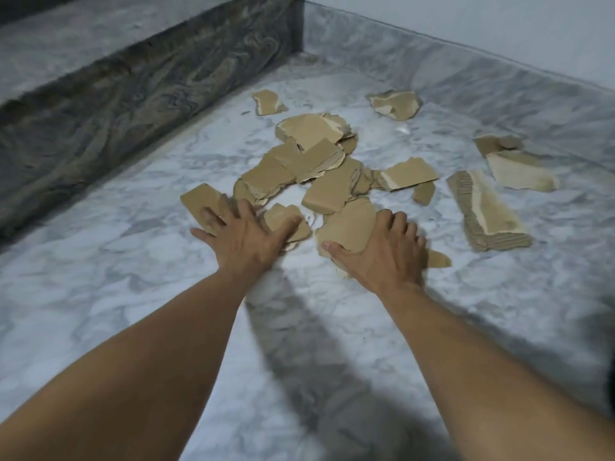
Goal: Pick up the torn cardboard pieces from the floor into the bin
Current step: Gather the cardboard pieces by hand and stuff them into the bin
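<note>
1. Writing shows only on a small white label (308,218) on a scrap between the two hands; its dark print is too small to read.
2. Torn brown cardboard pieces (301,161) lie scattered on the white, grey-veined marble floor (100,267), most of them heaped just beyond the hands.
3. The left hand (244,239) lies flat with fingers spread, pressing on a rectangular cardboard piece (201,202) under its fingertips and a crumpled scrap (283,217) under its thumb side; its grip is wide open and encloses nothing.
4. The right hand (387,252) has its fingers curled over a large torn cardboard piece (349,227), thumb on the near edge; this grip is partly closed on that piece, which still rests on the floor.
5. To the right of the right hand lies a long strip of corrugated cardboard (486,214), with further pieces beyond it.
6. Left of the left hand, well apart, rises a dark swirled marble step (133,81).
7. Far beyond the heap, a marble skirting runs below a pale wall (499,21).
</note>
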A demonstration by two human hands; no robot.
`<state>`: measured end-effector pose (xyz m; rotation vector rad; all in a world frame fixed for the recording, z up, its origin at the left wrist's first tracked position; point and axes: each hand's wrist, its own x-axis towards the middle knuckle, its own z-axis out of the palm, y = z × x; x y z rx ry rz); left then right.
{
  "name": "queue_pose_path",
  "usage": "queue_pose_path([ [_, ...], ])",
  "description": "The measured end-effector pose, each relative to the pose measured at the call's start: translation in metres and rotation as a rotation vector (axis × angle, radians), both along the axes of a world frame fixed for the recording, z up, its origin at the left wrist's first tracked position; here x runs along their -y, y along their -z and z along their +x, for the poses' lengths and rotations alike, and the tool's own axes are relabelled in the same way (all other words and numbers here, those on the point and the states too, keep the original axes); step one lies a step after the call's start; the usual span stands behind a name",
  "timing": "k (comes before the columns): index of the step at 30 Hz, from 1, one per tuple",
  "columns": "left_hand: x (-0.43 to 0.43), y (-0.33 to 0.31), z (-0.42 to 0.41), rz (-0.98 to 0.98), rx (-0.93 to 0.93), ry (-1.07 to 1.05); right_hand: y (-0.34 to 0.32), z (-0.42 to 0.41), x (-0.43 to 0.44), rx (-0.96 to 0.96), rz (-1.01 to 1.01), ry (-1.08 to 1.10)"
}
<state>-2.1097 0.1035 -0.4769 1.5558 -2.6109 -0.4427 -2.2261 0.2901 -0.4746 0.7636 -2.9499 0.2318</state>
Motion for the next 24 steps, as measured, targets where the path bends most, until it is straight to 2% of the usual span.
queue_pose_path([
  [6,-0.003,-0.006,-0.010,-0.083,-0.015,0.006,-0.007,-0.006,0.003,0.095,-0.038,-0.005],
  [11,-0.027,-0.008,-0.001,-0.145,0.074,0.196,-0.017,0.014,-0.016,0.155,-0.042,0.076],
  [15,-0.032,0.000,0.018,-0.148,0.043,0.348,-0.016,0.041,-0.037,0.168,-0.065,0.150],
  [20,-0.032,-0.009,0.036,-0.218,0.053,0.395,-0.018,0.071,-0.055,0.167,-0.092,0.223],
  [24,-0.021,-0.006,0.051,-0.331,0.045,0.530,-0.018,0.092,-0.068,0.150,-0.081,0.253],
])
